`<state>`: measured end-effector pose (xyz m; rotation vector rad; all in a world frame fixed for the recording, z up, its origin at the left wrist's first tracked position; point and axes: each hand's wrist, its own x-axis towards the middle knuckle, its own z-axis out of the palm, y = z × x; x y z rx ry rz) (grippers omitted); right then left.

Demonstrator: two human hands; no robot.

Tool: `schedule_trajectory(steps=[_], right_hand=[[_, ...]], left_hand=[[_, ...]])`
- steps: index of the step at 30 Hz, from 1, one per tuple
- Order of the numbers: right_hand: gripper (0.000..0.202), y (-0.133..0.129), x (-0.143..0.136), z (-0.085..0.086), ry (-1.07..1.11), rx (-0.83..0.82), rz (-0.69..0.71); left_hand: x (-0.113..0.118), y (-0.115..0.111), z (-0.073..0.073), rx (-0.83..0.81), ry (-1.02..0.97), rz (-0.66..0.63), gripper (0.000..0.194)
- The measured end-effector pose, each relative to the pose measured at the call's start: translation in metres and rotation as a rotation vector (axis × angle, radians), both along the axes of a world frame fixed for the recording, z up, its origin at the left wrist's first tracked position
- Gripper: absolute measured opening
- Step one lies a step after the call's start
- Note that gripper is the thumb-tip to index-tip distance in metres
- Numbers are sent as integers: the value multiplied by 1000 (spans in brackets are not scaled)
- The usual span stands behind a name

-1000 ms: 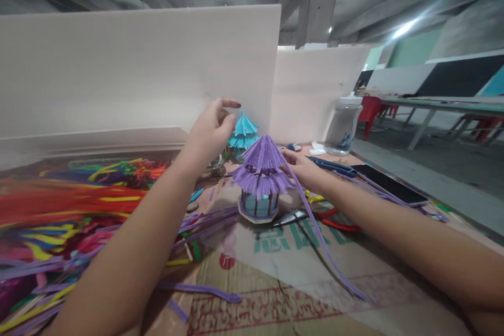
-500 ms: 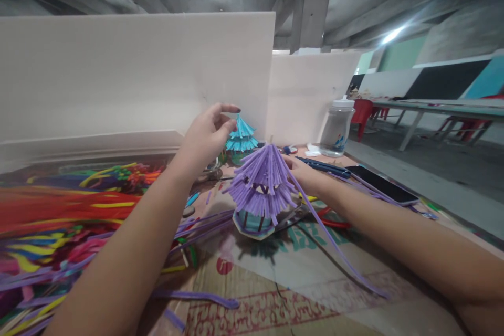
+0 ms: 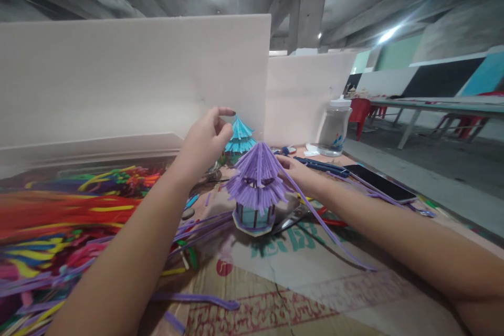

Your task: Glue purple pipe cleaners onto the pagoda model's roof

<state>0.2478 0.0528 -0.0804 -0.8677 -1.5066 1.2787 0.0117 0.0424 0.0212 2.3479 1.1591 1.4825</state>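
A small model pavilion with a two-tiered purple roof [image 3: 258,184] stands upright on the table at the centre, on a pale many-sided base. My left hand [image 3: 210,134] is raised behind it to the left, index finger stretched out, nothing visible in it, close to the tip of a blue-roofed model [image 3: 241,136] farther back. My right hand [image 3: 297,173] is at the right rear of the purple roof, its fingertips partly hidden by the roof. From there a long purple pipe cleaner [image 3: 318,220] trails down to the right; whether the fingers grip it is unclear.
Colourful pipe cleaners [image 3: 71,210] are heaped at the left. Scissors [image 3: 291,219] lie beside the purple model. A phone [image 3: 380,184], a dark blue tool [image 3: 321,166] and a clear bottle [image 3: 334,128] are at the right. White boards [image 3: 129,79] stand behind.
The purple model has gone from leaning to upright, its roof shifting left. The trailing strip's end has moved up and left. My left hand has moved slightly left.
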Motion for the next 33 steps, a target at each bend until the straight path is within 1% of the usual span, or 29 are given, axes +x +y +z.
schedule_trajectory(steps=[3,6,10,14,18,20,24,26,28,30,31,33], right_hand=[[41,0,-2,-1,-6,-4,-58],[36,-3,-4,-1,-31,-14,-116],[35,-10,-8,3,-71,6,-147],[34,-13,-10,5,-89,34,-160],[35,-9,-9,1,-87,38,-129],[33,-6,-7,-1,-89,46,-102],[28,-6,-1,-1,-108,56,-18],[30,-7,4,3,-134,54,77],[41,-8,8,6,-174,69,230],[59,-8,11,7,-190,89,395],[69,-7,12,7,-182,95,449],[83,-4,14,3,-149,101,484]], left_hand=[[0,-3,0,8,22,18,37],[1,-5,2,-43,56,8,32],[2,-5,3,-38,56,28,31],[0,-2,4,-2,70,61,36],[0,-1,4,67,136,28,38],[1,-2,3,55,131,24,38],[2,-4,4,-9,98,94,38],[1,-4,4,-19,85,111,37],[0,-3,4,-12,85,99,35],[0,-2,4,-13,95,87,34],[0,-1,3,-16,100,86,34],[0,-1,3,-19,100,91,35]])
